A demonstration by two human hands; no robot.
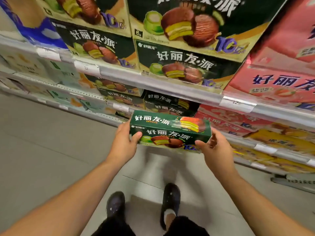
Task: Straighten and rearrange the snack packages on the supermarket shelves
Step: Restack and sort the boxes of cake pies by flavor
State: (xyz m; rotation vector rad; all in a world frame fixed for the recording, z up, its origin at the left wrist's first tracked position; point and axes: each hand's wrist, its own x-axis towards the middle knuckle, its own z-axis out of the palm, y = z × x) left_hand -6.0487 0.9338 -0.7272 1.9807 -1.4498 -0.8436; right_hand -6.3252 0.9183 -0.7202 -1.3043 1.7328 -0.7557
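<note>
A long dark green snack box [170, 129] with chocolate pie pictures is held level in front of the shelves, out over the floor. My left hand [125, 142] grips its left end, thumb on the front face. My right hand [215, 150] holds its right end, thumb under the front lower corner. Behind the box, matching green boxes [163, 101] are stacked on a lower shelf. Larger green boxes [184, 65] stand on the shelf above.
Pink boxes [276, 82] fill the shelves to the right, yellow packages [281, 140] lie below them, and pale packages [34, 65] sit at left. A shelf rail [153, 82] with price tags juts out. My shoes [170, 200] stand on grey floor.
</note>
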